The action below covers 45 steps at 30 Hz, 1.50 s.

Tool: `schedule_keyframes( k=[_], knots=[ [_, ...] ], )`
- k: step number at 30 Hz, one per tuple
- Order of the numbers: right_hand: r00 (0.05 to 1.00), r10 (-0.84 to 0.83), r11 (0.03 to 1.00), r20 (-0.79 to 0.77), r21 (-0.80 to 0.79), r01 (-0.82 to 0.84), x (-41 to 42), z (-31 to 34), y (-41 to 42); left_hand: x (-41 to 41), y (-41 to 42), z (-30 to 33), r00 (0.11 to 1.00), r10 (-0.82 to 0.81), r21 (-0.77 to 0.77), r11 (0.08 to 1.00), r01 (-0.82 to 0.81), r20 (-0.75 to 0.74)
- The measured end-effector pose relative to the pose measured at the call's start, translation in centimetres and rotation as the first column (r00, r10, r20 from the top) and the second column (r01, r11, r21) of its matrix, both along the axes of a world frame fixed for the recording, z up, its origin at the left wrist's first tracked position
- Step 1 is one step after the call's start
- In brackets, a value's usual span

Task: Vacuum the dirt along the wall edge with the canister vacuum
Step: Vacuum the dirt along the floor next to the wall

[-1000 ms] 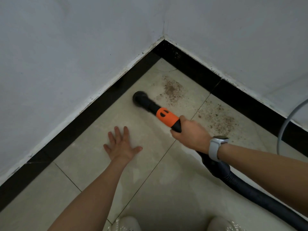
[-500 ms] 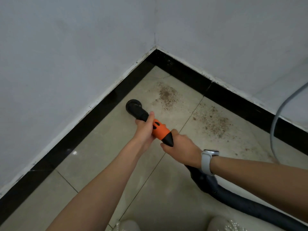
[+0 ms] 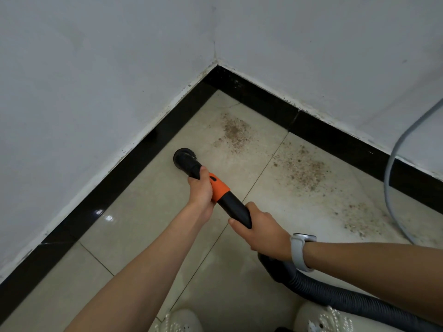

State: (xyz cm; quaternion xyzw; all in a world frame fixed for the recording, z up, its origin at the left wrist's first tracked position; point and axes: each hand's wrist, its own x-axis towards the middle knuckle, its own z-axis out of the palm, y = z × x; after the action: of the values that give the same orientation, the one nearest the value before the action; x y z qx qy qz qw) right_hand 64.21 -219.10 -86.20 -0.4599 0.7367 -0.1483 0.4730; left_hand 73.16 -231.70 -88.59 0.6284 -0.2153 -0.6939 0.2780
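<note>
The vacuum wand is black with an orange collar and ends in a round brush nozzle that sits on the beige tile close to the black skirting of the left wall. My left hand grips the wand just behind the nozzle, over the orange collar. My right hand grips the wand's rear end, where the ribbed grey hose joins. Brown dirt lies near the corner, and more dirt spreads along the right wall's edge.
Two white walls meet at a corner, with black skirting along both. A grey cable hangs down the right wall and loops onto the floor. My white shoes are at the bottom edge.
My left hand left the floor tile and took hold of the wand behind the nozzle. The right hand slid back along the wand, exposing more of the black tube.
</note>
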Motion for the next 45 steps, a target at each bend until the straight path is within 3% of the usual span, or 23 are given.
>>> schedule_keyframes(
  k=[15,25,36,42,45],
  knots=[
    [0.943,-0.314,0.949,-0.111,-0.015,0.314,-4.9,0.7,1.6,-8.6,-0.7,0.9,0.939,-0.316,0.025,0.947,0.322,-0.134],
    [0.986,-0.056,0.998,-0.159,-0.025,0.052,-3.4,0.8,-1.1,-3.7,-1.9,0.4,0.985,-0.131,0.006,0.991,0.133,-0.112],
    [0.939,-0.218,0.976,-0.265,-0.035,0.216,-5.9,0.9,-0.3,-9.1,-2.5,2.1,0.920,-0.342,0.061,0.931,0.359,-0.189],
    [0.973,-0.092,0.996,-0.212,-0.039,0.085,-5.8,0.5,-1.3,-7.1,-2.4,0.6,0.971,-0.208,-0.008,0.978,0.209,-0.113],
    [0.976,-0.058,0.997,-0.208,-0.065,0.046,-4.4,0.0,-3.6,-4.9,-2.9,0.4,0.961,-0.274,-0.119,0.956,0.267,-0.047]
  ],
)
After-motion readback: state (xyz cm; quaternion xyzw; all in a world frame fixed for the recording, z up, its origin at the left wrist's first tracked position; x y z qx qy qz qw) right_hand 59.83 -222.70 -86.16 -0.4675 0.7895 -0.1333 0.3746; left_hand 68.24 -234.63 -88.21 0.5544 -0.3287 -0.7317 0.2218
